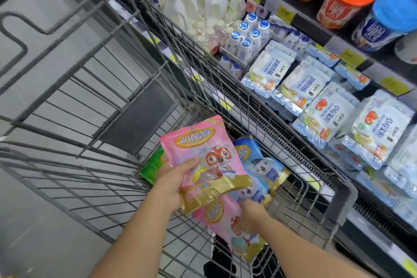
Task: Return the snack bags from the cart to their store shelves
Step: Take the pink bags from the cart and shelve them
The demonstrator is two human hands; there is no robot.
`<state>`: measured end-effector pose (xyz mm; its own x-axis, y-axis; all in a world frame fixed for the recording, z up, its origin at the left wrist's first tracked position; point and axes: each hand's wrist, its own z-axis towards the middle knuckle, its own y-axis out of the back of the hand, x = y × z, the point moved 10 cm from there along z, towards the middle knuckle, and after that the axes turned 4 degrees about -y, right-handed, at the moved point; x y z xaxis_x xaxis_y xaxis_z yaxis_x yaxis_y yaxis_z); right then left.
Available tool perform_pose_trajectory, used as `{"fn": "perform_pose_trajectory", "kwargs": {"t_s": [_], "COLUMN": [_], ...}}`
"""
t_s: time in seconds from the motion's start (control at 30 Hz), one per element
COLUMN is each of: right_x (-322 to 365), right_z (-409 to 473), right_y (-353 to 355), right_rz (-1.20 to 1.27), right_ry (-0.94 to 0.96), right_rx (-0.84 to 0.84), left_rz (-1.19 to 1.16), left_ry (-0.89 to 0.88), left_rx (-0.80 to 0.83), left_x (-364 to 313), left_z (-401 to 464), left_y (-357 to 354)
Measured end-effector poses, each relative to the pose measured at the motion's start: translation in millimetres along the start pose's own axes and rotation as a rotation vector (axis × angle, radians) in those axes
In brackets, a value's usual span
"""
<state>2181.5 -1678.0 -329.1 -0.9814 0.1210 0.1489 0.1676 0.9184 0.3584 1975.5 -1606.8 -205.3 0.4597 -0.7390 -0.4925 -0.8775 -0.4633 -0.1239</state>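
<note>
Snack bags (259, 169) crowd the cart (140, 88); left fingers (191, 162) pinch a pink bag (203, 149), right fingers hidden

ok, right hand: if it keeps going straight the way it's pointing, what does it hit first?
Most likely the blue snack bag: the right hand points up and away, over the lower pink bag, with the blue bag just beyond its fingers. Depth is unclear.

Glossy pink plastic snack bags with gold foil bands (209, 162) are seen in a matt grey metal wire cart (126, 88); shiny film-wrapped white-and-blue dairy packs (325, 117) are shelved alongside.
</note>
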Motion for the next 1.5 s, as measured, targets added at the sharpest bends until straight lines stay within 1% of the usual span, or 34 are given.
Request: {"fn": "perform_pose_trajectory", "kwargs": {"t_s": [0.1,0.17,0.23,0.3,0.33,0.4,0.43,0.47,0.5,0.57,0.6,0.67,0.73,0.8,0.9,1.0,1.1,1.2,1.3,1.4,1.43,1.5], "right_x": [10.4,12.4,12.5,7.4,1.9,-10.8,-16.2,-19.0,-20.6,-16.9,-16.4,-18.5,-31.6,-60.1,-119.2,-179.4,-249.3,-320.7,-388.2,-446.9,-464.9,-497.1], "right_z": [-2.2,-6.9,-19.7,-39.1,-51.0,-83.1,-102.1,-121.2,-138.5,-165.5,-175.9,-196.3,-221.0,-242.8,-259.8,-265.2,-270.4,-281.0,-303.5,-317.8,-318.5,-314.8], "right_y": [-4.9,2.7,26.7,66.1,90.0,143.6,170.1,194.2,212.8,230.8,233.6,235.2,242.5,256.3,273.4,277.2,266.5,249.8,250.5,271.4,279.5,295.3], "right_rz": [-0.162,-0.164,-0.087,0.061,0.166,0.471,0.581,0.63,0.595,0.4,0.344,0.395,0.584,0.841,1.201,1.405,1.583,1.703,1.75,1.757,1.772,1.804], "right_ry": [0.065,0.069,0.06,0.063,0.072,0.131,0.18,0.241,0.29,0.361,0.387,0.446,0.512,0.556,0.563,0.504,0.424,0.359,0.311,0.341,0.349,0.378], "right_rx": [0.009,0.01,-0.012,-0.076,-0.124,-0.236,-0.293,-0.342,-0.383,-0.407,-0.41,-0.376,-0.352,-0.386,-0.505,-0.642,-0.776,-0.899,-1.068,-1.195,-1.224,-1.267], "left_rz": [0.003,0.011,0.032,0.049,0.051,0.057,0.069,0.083,0.096,0.107,0.111,0.126,0.167,0.185,0.269,0.337,0.402,0.448,0.537,0.541,0.558,0.601], "left_ry": [-0.015,-0.019,-0.031,-0.058,-0.079,-0.144,-0.183,-0.229,-0.263,-0.308,-0.321,-0.344,-0.366,-0.374,-0.365,-0.342,-0.334,-0.325,-0.302,-0.283,-0.277,-0.286], "left_rx": [0.027,0.05,0.08,0.108,0.118,0.141,0.157,0.18,0.206,0.279,0.322,0.407,0.458,0.514,0.573,0.629,0.678,0.743,0.781,0.833,0.821,0.853], "left_x": [-2.4,-5.2,-11.0,-21.6,-29.0,-49.0,-60.3,-73.2,-85.7,-108.4,-118.1,-132.7,-142.8,-146.7,-136.2,-116.0,-91.1,-67.9,-47.0,-33.6,-29.3,-18.8], "left_z": [1.0,-2.5,-6.0,-11.9,-14.5,-21.3,-25.5,-31.1,-37.2,-50.3,-57.7,-73.3,-86.3,-95.9,-107.2,-111.6,-112.1,-112.8,-115.4,-115.3,-113.3,-110.8], "left_y": [-7.0,-11.3,-14.1,-14.3,-14.4,-18.2,-21.9,-28.3,-36.6,-56.6,-66.5,-85.1,-104.9,-129.4,-176.4,-226.8,-274.1,-310.8,-339.5,-367.6,-376.0,-395.4]}}
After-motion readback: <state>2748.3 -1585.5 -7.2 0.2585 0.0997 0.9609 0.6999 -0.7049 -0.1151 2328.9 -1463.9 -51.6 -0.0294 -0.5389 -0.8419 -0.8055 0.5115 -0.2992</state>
